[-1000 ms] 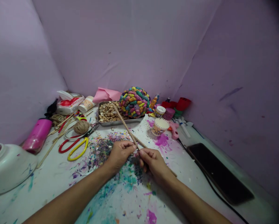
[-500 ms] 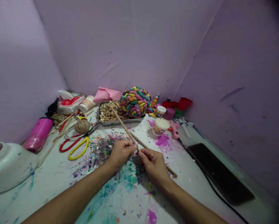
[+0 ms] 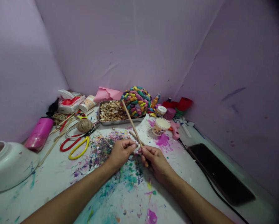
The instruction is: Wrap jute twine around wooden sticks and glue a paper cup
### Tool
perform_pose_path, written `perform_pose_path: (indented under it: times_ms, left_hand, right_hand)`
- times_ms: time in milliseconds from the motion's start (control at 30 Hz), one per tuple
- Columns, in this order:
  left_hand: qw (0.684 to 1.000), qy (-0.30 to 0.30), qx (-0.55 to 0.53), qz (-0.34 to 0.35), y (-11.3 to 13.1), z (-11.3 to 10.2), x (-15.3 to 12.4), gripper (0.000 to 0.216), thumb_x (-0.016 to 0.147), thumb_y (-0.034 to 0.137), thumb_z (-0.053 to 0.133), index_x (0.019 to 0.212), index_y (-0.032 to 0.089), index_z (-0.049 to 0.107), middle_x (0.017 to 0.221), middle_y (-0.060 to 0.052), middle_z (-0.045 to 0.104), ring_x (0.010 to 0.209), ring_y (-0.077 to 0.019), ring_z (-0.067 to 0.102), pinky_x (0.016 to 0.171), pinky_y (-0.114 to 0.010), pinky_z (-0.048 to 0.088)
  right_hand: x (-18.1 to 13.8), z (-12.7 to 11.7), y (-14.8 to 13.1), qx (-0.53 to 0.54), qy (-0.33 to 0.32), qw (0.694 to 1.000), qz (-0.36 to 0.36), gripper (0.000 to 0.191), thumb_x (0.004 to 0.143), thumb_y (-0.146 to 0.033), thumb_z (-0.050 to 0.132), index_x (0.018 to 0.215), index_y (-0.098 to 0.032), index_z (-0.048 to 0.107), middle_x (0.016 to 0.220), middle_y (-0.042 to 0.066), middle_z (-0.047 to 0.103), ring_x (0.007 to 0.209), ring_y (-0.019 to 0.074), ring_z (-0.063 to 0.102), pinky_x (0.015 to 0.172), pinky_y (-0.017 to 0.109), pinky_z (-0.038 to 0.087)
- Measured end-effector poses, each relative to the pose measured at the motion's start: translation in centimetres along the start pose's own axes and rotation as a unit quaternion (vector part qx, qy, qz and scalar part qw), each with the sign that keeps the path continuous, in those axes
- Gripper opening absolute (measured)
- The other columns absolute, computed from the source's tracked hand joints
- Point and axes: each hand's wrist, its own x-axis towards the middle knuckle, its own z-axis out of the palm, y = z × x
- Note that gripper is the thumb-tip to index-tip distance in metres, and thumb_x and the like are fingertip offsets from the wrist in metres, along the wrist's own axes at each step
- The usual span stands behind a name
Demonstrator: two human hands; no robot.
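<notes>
My right hand (image 3: 157, 160) is closed around a thin brown stick (image 3: 132, 120), which tilts up and away to the left over the table. A second stick (image 3: 135, 135) shows behind it. Its lower part is hidden by my right hand, so I cannot tell whether that hand also grips it. Just left of the sticks is my left hand (image 3: 122, 153), thumb and forefinger pinched together, a small gap from the held stick. Anything in that pinch is too small to make out. Beyond the stick's tip stands a ball covered in multicoloured painted pieces (image 3: 136, 101).
A metal tray (image 3: 113, 123) of shell pieces lies at the back. Scissors (image 3: 79, 147) and a twine ball (image 3: 84, 125) are left, near a white pot (image 3: 11, 168). To the right are a zigzag-rimmed paper cup (image 3: 160, 127), a pink glue gun (image 3: 175, 130) and a phone (image 3: 221, 172).
The held stick has tilted more upright, its tip moving right. My left hand's fingertips have come off it, and my right hand has shifted slightly right. The second stick's lower end is now hidden.
</notes>
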Motion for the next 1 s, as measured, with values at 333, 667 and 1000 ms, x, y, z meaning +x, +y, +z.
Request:
perform_pose_path:
  times_ms: [333,667,1000]
  left_hand:
    - [1.000,0.014,0.015,0.002,0.0,0.4,0.2,0.015,0.060,0.024,0.056,0.053,0.012,0.061,0.045,0.004,0.047,0.044,-0.0071,0.035,0.044,-0.020,0.027]
    - [1.000,0.009,0.015,-0.006,0.0,0.4,0.0,0.017,0.059,0.026,0.059,0.053,0.011,0.062,0.045,0.003,0.050,0.046,-0.0081,0.038,0.046,-0.021,0.030]
    - [0.999,0.031,0.021,-0.006,0.5,0.5,-0.4,0.024,0.061,0.029,0.060,0.043,0.013,0.055,0.039,0.006,0.037,0.040,-0.0057,0.028,0.040,-0.020,0.020]
  right_hand:
    - [0.3,0.2,0.8,-0.066,0.077,0.994,-0.030,0.022,0.066,-0.035,0.058,0.063,-0.014,0.057,0.041,-0.005,0.049,0.030,0.0047,0.038,0.029,0.015,0.021]
    - [-0.1,0.4,1.1,-0.163,0.119,0.974,-0.099,0.019,0.071,-0.030,0.055,0.061,-0.014,0.059,0.044,-0.003,0.050,0.037,0.0084,0.042,0.037,0.019,0.031]
    - [-1.0,0.0,1.4,-0.357,0.132,0.888,-0.259,0.016,0.076,-0.025,0.053,0.075,-0.018,0.067,0.055,0.002,0.061,0.046,0.0138,0.050,0.048,0.024,0.036]
